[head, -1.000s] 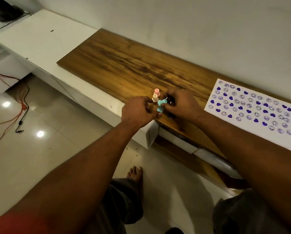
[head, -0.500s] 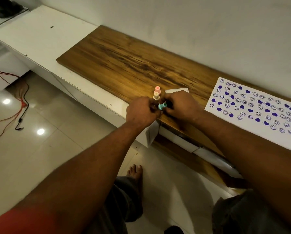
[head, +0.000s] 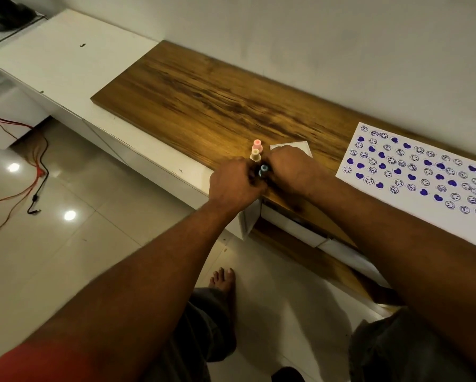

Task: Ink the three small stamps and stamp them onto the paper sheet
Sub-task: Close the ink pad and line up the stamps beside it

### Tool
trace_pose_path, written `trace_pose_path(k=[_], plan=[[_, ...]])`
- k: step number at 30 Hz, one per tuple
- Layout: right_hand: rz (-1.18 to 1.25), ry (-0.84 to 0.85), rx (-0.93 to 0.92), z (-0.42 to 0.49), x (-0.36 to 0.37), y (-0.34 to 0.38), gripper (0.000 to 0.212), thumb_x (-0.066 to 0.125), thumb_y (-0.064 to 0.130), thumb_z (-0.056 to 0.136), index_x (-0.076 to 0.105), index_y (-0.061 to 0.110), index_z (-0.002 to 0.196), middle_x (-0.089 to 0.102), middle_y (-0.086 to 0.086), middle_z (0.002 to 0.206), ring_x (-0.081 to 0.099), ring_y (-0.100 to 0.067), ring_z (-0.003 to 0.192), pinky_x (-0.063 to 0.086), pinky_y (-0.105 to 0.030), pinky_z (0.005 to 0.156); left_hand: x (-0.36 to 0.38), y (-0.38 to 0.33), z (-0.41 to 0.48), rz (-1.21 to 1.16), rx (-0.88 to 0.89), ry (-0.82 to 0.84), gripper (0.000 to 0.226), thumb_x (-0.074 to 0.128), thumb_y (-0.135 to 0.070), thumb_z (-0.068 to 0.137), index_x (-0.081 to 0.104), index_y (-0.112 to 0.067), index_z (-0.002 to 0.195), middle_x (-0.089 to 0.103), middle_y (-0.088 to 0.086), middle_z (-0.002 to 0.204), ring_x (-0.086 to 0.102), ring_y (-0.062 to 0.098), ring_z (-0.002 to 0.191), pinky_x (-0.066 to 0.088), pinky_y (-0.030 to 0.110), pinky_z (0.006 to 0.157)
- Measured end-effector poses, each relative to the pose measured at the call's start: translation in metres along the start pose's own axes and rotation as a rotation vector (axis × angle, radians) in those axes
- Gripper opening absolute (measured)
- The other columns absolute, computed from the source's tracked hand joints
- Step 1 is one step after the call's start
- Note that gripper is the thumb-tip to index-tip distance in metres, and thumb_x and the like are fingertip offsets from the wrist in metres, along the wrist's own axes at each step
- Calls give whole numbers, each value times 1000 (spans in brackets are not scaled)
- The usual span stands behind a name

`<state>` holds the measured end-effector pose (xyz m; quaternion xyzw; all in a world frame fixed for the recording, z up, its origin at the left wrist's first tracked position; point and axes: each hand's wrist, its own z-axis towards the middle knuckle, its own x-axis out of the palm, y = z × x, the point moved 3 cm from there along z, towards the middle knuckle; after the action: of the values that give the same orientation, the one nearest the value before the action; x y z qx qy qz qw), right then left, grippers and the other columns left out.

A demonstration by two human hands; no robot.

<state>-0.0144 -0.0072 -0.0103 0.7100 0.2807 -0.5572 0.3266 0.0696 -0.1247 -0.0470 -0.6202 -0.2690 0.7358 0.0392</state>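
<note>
- Nearest, the left hand [head: 235,186] and right hand [head: 293,172] are working together at the front edge of the wooden top [head: 192,100], fingers curled round the blue stamp [head: 263,169].
- Both hands are touching this stamp; which hand is carrying its weight cannot be told, and any ink pad beneath it is hidden.
- Against the picture a second ago, the blue stamp is now standing upright with its cap toward the camera, where it was lying tilted between the fingers. Judgement: the stamp is being seated or pressed, probably for inking, though the pad itself is not showing.
- Just behind the hands, the cream stamp [head: 255,154] and the pink stamp [head: 257,145] are standing upright, close together, untouched in all three pictures.
- Beside them, a small white card [head: 300,147] is lying flat, partly covered by the right hand.
- Farther right, well apart from the hands, the sheet [head: 413,172] is lying flat, already carrying rows of purple hearts and faces; its near strip is bare.
- Judgement: the next print calls for carrying the blue stamp across to that strip.
</note>
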Motion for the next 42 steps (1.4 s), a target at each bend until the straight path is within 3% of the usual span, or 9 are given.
trace_pose_path(k=[4,7,13,23,26,30,33,36,42], plan=[[297,-156,91,-6,-13,-27,33,72,50,90,72,29,116,74,4,92,65,-11,79,44,-23,63,1,3,0,-4,-4,-21,24,72,-46,87,78,-28,103,71,-10,89,64,8,76,56,28,65],[356,-300,192,-7,-19,-51,35,74,59,85,75,30,104,74,5,88,64,-9,76,49,-26,65,3,7,2,-31,-24,-44,23,75,-41,86,78,-29,105,73,-12,94,66,6,81,47,18,63],[394,-205,172,-9,-8,-66,48,77,63,79,75,27,110,73,7,94,64,-9,82,44,-23,62,4,4,2,-12,-15,-68,25,74,-42,85,76,-30,107,63,-16,91,57,3,77,31,15,56],[288,-228,57,0,4,-32,23,75,49,88,76,29,101,71,9,85,61,-7,71,34,-17,56,-1,3,2,-20,-21,-76,24,73,-46,86,73,-29,102,66,-10,92,61,8,79,46,24,62],[346,-262,114,2,-4,-47,34,75,60,83,74,28,96,70,8,81,63,-9,72,45,-23,60,-6,0,-1,-50,9,-97,19,69,-48,84,64,-31,91,62,-11,86,57,8,75,51,28,61],[424,-349,144,-1,-14,-78,45,70,63,87,76,23,106,73,4,93,62,-11,81,42,-24,63,-4,-13,-7,-41,135,-100,36,65,-64,84,49,-34,76,57,-12,77,54,8,67,41,24,53],[269,-303,164,-1,-9,-89,51,55,59,98,69,21,129,69,-5,128,60,-23,112,48,-37,89,2,-24,-12,29,153,-73,52,65,-76,81,39,-33,67,47,-16,64,45,3,56,28,20,49],[123,-170,151,-1,1,-88,55,44,58,103,54,26,146,54,-4,151,46,-31,138,38,-51,110,9,-29,-13,42,135,-44,54,68,-79,78,39,-34,71,48,-16,69,44,2,57,24,18,48],[183,-112,130,-1,5,-83,58,46,54,103,45,25,153,50,-9,152,46,-32,138,45,-48,107,17,-30,-10,38,63,-2,52,63,-83,78,49,-33,79,45,-17,65,44,2,57,27,21,49]])
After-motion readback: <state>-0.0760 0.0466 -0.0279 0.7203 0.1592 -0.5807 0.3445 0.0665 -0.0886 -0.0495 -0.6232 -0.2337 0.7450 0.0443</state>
